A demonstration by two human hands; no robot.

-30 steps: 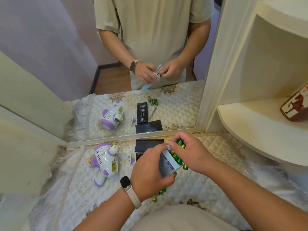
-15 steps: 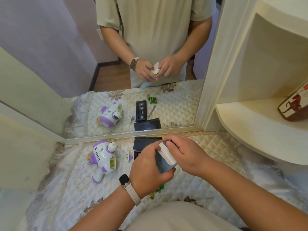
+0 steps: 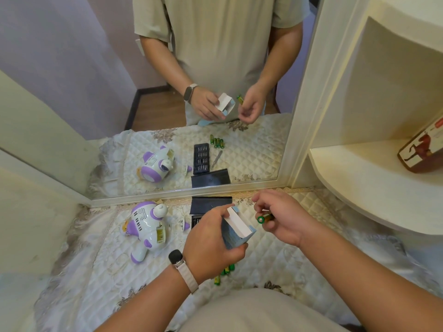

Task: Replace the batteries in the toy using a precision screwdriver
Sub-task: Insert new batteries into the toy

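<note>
A white and purple toy (image 3: 147, 230) lies on its side on the quilted cloth (image 3: 96, 264) at the left, its battery bay facing right. My left hand (image 3: 211, 245) grips a small blue and white battery box (image 3: 236, 230) with its flap open. To its right my right hand (image 3: 282, 218) pinches a green and gold battery (image 3: 263, 218), held apart from the box. Several green batteries (image 3: 224, 274) lie on the cloth below my left hand. The bit case (image 3: 195, 220) is mostly hidden behind my left hand.
A black case lid (image 3: 211, 203) leans at the foot of the mirror (image 3: 167, 116), which reflects the tabletop and the person. A small purple and white cover (image 3: 184, 225) lies beside the toy. A cream corner shelf (image 3: 359, 188) with a brown box (image 3: 424, 152) juts out at right.
My right hand has come away from the box to the right with one battery pinched in its fingers. My left hand keeps its grip on the box, whose flap now stands open.
</note>
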